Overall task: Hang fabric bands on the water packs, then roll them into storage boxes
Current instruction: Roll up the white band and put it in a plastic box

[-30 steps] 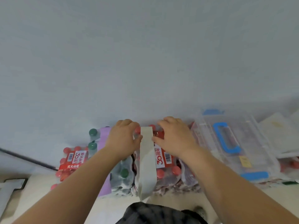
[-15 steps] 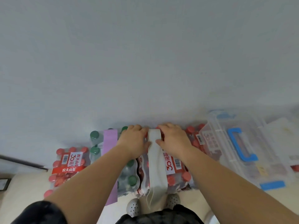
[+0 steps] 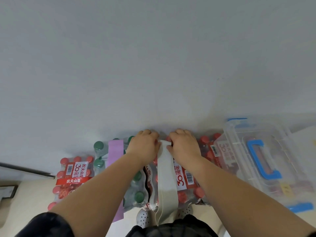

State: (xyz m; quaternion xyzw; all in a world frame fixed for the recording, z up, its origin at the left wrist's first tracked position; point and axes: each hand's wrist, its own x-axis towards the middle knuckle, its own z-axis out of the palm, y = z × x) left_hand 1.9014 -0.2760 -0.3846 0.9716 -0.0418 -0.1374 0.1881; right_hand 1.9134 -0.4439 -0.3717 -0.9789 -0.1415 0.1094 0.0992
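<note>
A white fabric band (image 3: 166, 178) lies lengthwise over a shrink-wrapped pack of red-capped water bottles (image 3: 188, 189) against the wall. My left hand (image 3: 144, 147) and my right hand (image 3: 185, 146) sit at the pack's far end, one on each side of the band, fingers curled over its top end, thumbs touching its edges. The band's near end hangs down over the pack's front. A purple band (image 3: 115, 151) drapes over the green-capped pack (image 3: 136, 190) to the left, partly hidden by my left arm.
Another red-capped pack (image 3: 73, 177) stands at the far left. A clear storage box with a blue handle (image 3: 261, 159) sits at the right, with more red-capped bottles (image 3: 207, 146) beside it. The white wall rises directly behind the packs. My shoes show below.
Both hands moved slightly further toward the wall end of the pack with the band's top end. The camera view shifted, so the packs and box appear lower and further right.
</note>
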